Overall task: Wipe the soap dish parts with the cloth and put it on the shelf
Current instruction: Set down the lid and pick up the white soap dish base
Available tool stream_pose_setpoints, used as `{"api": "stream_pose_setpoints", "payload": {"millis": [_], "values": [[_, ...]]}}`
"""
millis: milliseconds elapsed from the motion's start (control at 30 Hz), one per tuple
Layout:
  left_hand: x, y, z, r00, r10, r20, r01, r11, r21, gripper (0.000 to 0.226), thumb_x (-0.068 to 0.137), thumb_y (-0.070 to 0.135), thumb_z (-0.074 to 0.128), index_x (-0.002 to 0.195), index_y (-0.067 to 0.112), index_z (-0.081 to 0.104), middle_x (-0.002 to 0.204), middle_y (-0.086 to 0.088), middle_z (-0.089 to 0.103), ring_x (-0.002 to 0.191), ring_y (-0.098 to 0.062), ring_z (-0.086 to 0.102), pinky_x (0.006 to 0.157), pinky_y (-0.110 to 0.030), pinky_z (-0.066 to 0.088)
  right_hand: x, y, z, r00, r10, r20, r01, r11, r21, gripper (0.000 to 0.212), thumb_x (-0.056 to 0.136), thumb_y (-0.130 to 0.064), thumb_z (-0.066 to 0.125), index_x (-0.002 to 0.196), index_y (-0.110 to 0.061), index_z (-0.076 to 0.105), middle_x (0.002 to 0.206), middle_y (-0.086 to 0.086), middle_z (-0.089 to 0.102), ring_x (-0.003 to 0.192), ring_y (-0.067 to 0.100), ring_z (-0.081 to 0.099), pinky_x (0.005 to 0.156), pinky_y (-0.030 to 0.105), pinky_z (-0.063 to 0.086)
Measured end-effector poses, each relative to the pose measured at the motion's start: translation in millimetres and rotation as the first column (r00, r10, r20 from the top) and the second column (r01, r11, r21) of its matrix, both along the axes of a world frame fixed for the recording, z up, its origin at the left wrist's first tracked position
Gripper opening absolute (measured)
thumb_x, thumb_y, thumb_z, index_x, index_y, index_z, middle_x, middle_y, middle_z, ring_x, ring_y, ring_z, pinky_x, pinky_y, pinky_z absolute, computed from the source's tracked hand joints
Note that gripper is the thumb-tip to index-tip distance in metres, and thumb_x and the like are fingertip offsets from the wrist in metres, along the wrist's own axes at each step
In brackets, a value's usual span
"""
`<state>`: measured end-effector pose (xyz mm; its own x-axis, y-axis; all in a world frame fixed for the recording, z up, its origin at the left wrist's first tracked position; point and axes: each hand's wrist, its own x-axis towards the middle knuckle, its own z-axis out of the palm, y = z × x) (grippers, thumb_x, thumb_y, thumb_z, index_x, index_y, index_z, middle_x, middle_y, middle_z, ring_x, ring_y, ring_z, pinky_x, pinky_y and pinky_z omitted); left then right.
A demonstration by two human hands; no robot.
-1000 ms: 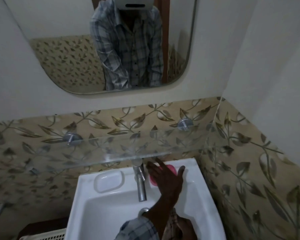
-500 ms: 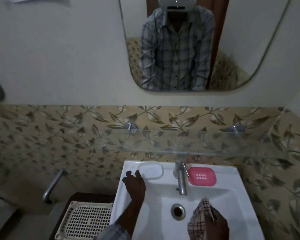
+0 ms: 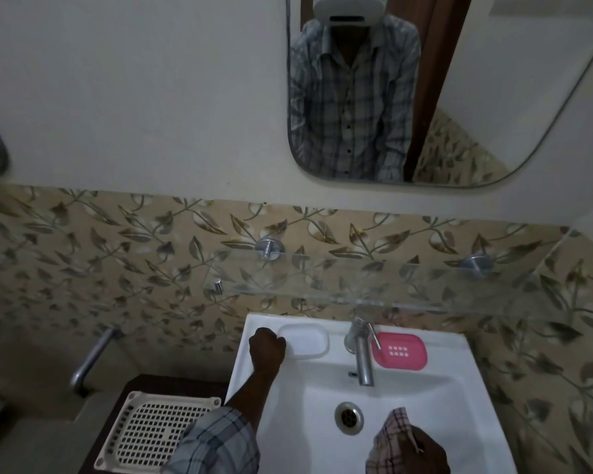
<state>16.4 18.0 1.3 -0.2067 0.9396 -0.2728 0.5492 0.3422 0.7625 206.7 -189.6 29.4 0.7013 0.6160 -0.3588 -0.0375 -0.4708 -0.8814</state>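
Soap dish parts number two: a white tray (image 3: 305, 340) left of the one faucet (image 3: 362, 350), a pink slotted insert (image 3: 399, 350) right of it. Both lie flat on the sink (image 3: 476, 388) ledge, long axes left-right. The left hand (image 3: 267, 348) curls onto the tray's left end (fingertips hidden). The right hand (image 3: 425, 455) grips one checked cloth (image 3: 389, 436).

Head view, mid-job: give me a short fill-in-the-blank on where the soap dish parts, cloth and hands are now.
1. The pink soap dish part lies on the sink, to the ____ of the tap.
2. The left hand curls on the edge of the white soap dish part, to the ____ of the tap.
3. The right hand has the checked cloth in its grip, beside the sink's round metal ____.
Missing words: right; left; drain.
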Motion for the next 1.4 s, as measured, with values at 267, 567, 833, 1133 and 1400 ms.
{"api": "stream_pose_setpoints", "payload": {"millis": [267,567,833,1133,1400], "values": [[-20.3,-44.9,8.2,0.793,0.067,0.605,-0.013,0.995,-0.094,0.026,0.090,0.009,0.066,0.115,0.017,0.067,0.088,-0.021,0.068,0.070,-0.030,0.066,0.069,-0.051,0.063,-2.8,-4.3,-27.7,0.977,0.198,0.077,-0.185,0.972,-0.144,0.020,0.088,-0.041,0.066,0.080,-0.027,0.077,0.077,-0.002,0.076,0.081,0.017,0.071,0.085,0.033,0.056],[-31.1,-99.2,22.1,0.740,-0.153,0.655,0.169,0.985,0.039,0.039,0.090,0.012,0.070,0.127,0.022,0.067,0.079,-0.012,0.058,0.072,-0.017,0.066,0.070,-0.044,0.063,-13.3,24.8,20.6,0.865,0.502,0.001,-0.502,0.864,0.037,0.028,0.102,-0.038,0.047,0.102,-0.020,0.068,0.086,-0.001,0.067,0.084,0.016,0.064,0.075,0.020,0.048],[-28.3,-122.4,23.8,0.339,-0.240,0.909,0.433,0.898,0.076,0.087,0.075,0.017,0.085,0.147,0.035,0.040,0.144,-0.005,0.057,0.131,-0.032,0.054,0.108,-0.052,0.045,-13.0,32.0,30.6,0.800,0.593,-0.092,-0.591,0.805,0.054,0.031,0.095,-0.026,0.056,0.066,-0.018,0.048,0.063,0.007,0.045,0.061,0.017,0.046,0.065,0.032,0.034],[16.0,-122.8,22.3,-0.025,-0.095,0.995,0.323,0.941,0.098,0.101,0.072,0.028,0.087,0.154,0.011,0.029,0.154,-0.022,0.039,0.137,-0.038,0.043,0.110,-0.053,0.042,-20.7,21.6,21.1,0.766,0.599,-0.231,-0.589,0.799,0.121,0.041,0.095,-0.043,0.055,0.096,-0.007,0.073,0.089,0.008,0.076,0.081,0.023,0.072,0.076,0.035,0.053],[13.0,-108.6,30.6,-0.261,0.216,0.941,0.350,0.930,-0.117,0.083,0.073,0.052,0.078,0.133,-0.001,0.057,0.126,-0.027,0.061,0.107,-0.039,0.064,0.093,-0.049,0.055,15.1,22.8,25.1,0.832,0.488,-0.263,-0.483,0.871,0.088,0.066,0.087,-0.069,0.040,0.096,-0.014,0.075,0.090,0.007,0.078,0.088,0.024,0.073,0.087,0.040,0.056]]}}
